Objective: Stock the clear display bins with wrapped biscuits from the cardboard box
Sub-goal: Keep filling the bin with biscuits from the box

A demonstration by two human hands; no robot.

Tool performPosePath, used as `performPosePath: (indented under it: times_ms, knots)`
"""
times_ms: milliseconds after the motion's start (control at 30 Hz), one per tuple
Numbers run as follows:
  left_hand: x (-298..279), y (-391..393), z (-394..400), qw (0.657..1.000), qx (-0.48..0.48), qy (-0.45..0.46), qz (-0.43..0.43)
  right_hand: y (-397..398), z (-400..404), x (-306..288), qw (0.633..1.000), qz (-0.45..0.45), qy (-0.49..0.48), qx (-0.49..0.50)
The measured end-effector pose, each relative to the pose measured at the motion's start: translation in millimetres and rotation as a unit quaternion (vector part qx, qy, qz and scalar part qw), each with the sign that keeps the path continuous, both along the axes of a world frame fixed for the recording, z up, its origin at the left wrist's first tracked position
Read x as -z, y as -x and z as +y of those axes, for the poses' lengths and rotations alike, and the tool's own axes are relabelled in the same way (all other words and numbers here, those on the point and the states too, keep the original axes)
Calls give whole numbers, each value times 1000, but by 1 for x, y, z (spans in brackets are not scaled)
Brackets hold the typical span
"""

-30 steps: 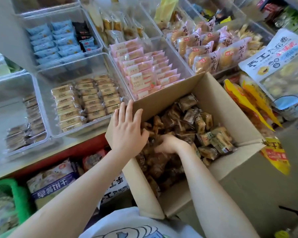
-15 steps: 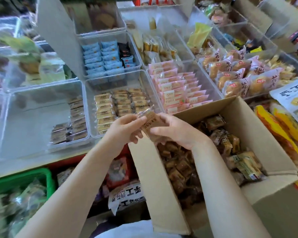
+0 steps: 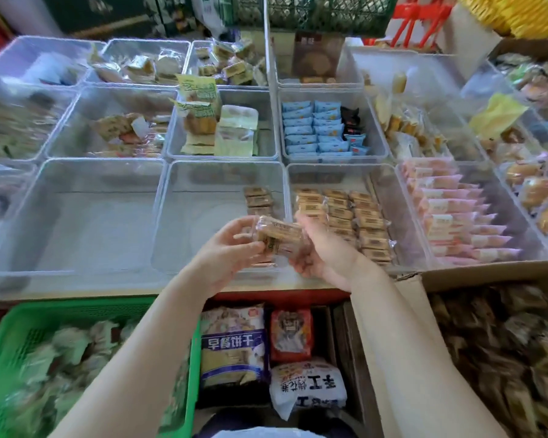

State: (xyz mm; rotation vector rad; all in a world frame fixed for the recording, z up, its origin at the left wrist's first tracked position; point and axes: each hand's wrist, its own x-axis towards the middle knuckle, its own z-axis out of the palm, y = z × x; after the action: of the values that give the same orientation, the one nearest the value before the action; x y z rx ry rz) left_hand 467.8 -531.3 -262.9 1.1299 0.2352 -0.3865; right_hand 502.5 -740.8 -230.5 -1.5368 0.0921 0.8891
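— Hands?
— We pinch a few wrapped biscuits between left hand and right hand, over the bin.
— Box?
— At our right, full.

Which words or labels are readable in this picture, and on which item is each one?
"早餐饼干", upside down: blue-banded bag.
"手工", upside down: white bag beside it; its smaller red print is blurred.
Too blurred or small to read: held biscuits, green-printed packs, binned wrappers.
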Motion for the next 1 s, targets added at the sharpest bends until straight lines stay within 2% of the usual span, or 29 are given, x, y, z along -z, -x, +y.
performPosePath:
  times_ms: [133,200,300,500,633,733,933,1000]
  knots:
    - [14,-13,43,994,-24,-103,13,-26,54,14,990,-65,122,-33]
    - [22,-25,63,995,-8,-99,29,-40,76,23,983,-88,156,-35]
    - [30,-43,81,997,24,-45,54,-61,103,39,983,-96,157,-21]
    - [68,-83,93,989,-102,-82,64,-98,142,81,974,-99,203,-27]
    - [103,-107,94,980,-141,-117,72,-120,152,107,947,-159,277,-42]
    - [128,-121,96,978,-160,-114,72,-136,163,122,925,-178,322,-98]
    - [153,-133,105,986,-129,-91,58,-147,177,138,891,-192,375,-168]
    - [158,-135,106,986,-122,-100,51,-147,179,141,867,-219,405,-194]
